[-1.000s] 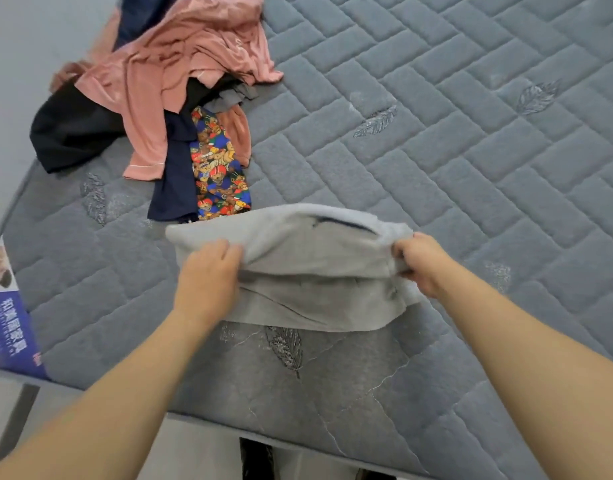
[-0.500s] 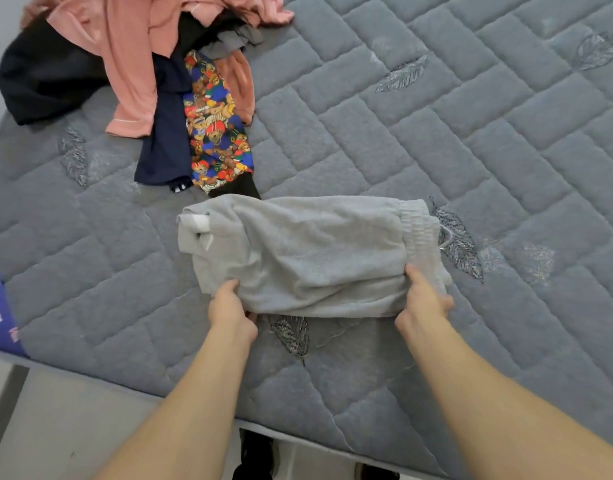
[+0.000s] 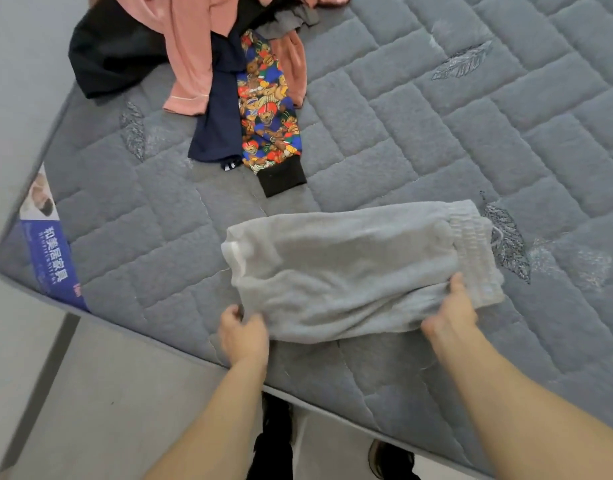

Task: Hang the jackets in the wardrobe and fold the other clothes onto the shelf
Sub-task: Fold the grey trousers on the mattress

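Lying crosswise, grey sweatpants, waistband right

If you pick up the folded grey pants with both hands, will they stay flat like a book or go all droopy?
Probably droopy: the grey pants are soft fleecy cloth, already wrinkling where the right hand and left hand take their near edge. The fold may slip open unless supported underneath. They look light, and they won't roll off the mattress.

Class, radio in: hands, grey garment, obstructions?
Left hand and right hand grip the folded grey garment at its near edge. It lies flat on mattress. Clothes pile lies apart, beyond.
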`<move>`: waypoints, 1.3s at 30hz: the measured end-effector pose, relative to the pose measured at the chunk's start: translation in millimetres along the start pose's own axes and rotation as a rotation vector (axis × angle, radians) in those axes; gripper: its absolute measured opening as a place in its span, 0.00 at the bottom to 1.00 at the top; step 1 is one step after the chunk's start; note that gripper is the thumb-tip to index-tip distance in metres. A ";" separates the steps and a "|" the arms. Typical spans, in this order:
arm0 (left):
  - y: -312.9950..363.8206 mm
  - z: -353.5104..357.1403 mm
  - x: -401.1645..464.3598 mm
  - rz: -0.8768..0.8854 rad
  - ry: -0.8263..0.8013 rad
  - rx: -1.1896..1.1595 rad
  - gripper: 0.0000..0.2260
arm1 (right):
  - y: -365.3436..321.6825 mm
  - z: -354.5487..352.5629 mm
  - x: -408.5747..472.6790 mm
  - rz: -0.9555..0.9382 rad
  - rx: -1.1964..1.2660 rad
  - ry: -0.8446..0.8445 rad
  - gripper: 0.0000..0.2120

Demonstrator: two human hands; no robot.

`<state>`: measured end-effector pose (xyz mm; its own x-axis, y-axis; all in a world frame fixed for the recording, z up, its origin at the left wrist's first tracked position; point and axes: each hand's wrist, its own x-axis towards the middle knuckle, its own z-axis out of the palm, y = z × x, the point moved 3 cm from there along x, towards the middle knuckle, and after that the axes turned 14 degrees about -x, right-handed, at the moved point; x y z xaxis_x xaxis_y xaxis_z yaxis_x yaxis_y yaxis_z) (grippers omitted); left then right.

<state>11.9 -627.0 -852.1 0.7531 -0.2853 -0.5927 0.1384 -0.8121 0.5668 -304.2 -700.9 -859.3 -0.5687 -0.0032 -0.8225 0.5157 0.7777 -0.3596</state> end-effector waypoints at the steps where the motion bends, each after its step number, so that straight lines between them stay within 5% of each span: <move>1: 6.4 8.1 3.9 0.067 -0.104 0.077 0.25 | 7.0 4.5 -5.1 0.012 -0.028 -0.029 0.35; 3: 14.4 22.4 13.8 0.025 -0.246 0.056 0.27 | 16.5 14.4 -10.0 0.044 -0.044 -0.134 0.28; 7: 30.7 20.2 29.6 -0.051 -0.431 -0.107 0.09 | 14.4 15.7 -10.1 -0.006 -0.035 -0.172 0.21; 9: 38.5 8.5 33.1 0.009 -0.405 -0.277 0.04 | 11.1 11.6 -6.0 -0.017 -0.046 -0.100 0.25; 11: 33.9 -0.7 27.1 0.050 -0.303 -0.379 0.11 | 13.7 11.3 -6.0 -0.009 -0.020 -0.086 0.28; 13: 17.8 -2.6 14.1 0.045 -0.262 -0.330 0.11 | 23.4 14.0 -14.7 0.036 -0.054 -0.170 0.32; 16: -5.9 2.2 0.5 -0.001 -0.482 -0.091 0.06 | 47.0 22.4 -29.5 0.101 -0.125 -0.391 0.27; 20: -10.6 -33.1 28.8 -0.043 -0.260 0.065 0.08 | 53.3 15.6 -27.8 0.063 -0.053 -0.260 0.14; 23: -7.8 -44.1 29.8 -0.162 -0.406 0.116 0.03 | 60.1 10.9 -26.4 0.069 -0.061 -0.197 0.08; 28: 29.9 -17.1 3.6 -0.487 -0.590 -0.780 0.09 | 101.1 28.8 -53.8 0.135 -0.218 -0.424 0.11; 31: 52.4 -11.8 -0.4 -0.518 -0.745 -1.023 0.09 | 109.6 34.5 -55.4 0.134 -0.272 -0.425 0.09; 34: 38.7 -15.7 3.0 -0.471 -0.683 -0.848 0.09 | 108.7 38.0 -51.6 0.118 -0.282 -0.384 0.12; 39: -13.7 -20.7 4.0 -0.084 -0.734 0.098 0.08 | 119.8 48.9 -66.8 0.126 -0.325 -0.483 0.15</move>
<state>26.4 -606.5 -850.4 0.1149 -0.4587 -0.8811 0.0927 -0.8782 0.4692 -173.1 -638.3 -868.9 -0.1207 -0.1249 -0.9848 0.2943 0.9430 -0.1556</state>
